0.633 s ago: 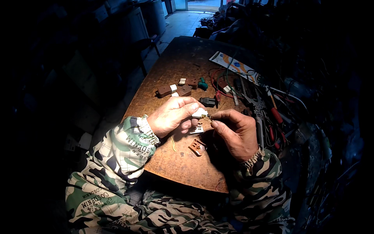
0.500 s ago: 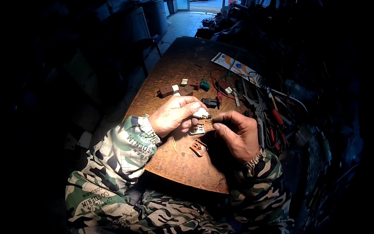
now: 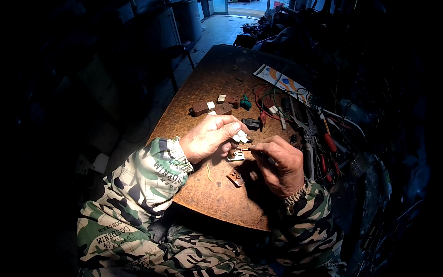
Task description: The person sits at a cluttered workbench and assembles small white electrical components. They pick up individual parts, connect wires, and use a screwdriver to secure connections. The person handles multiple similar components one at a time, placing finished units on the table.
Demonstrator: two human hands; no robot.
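My left hand (image 3: 210, 136) is closed around a small white plastic piece (image 3: 240, 136), which looks like part of an electrical plug. Opposite it, my right hand (image 3: 281, 164) pinches a thin brass-coloured pin (image 3: 244, 149) between thumb and forefinger. The pin's tip points left, just below the white piece; I cannot tell if they touch. Directly under the fingers lies an opened plug half (image 3: 236, 155) with a white rim and metal parts inside. Nearer to me rests a second, brownish plug half (image 3: 236, 177). A short curl of yellow wire (image 3: 209, 172) lies to its left.
Beyond my left hand are brown plug housings (image 3: 200, 108), a green clip (image 3: 245, 102) and a black connector (image 3: 252, 123). Pliers (image 3: 308, 131), a red-handled screwdriver (image 3: 329, 140) and tangled wires crowd the right side. A printed card (image 3: 281, 82) lies farther back on the wooden table (image 3: 194, 83).
My right hand has turned and its fingers have curled in more, with the pin now pointing left over the nearby plug half. The left hand keeps its hold on the white piece.
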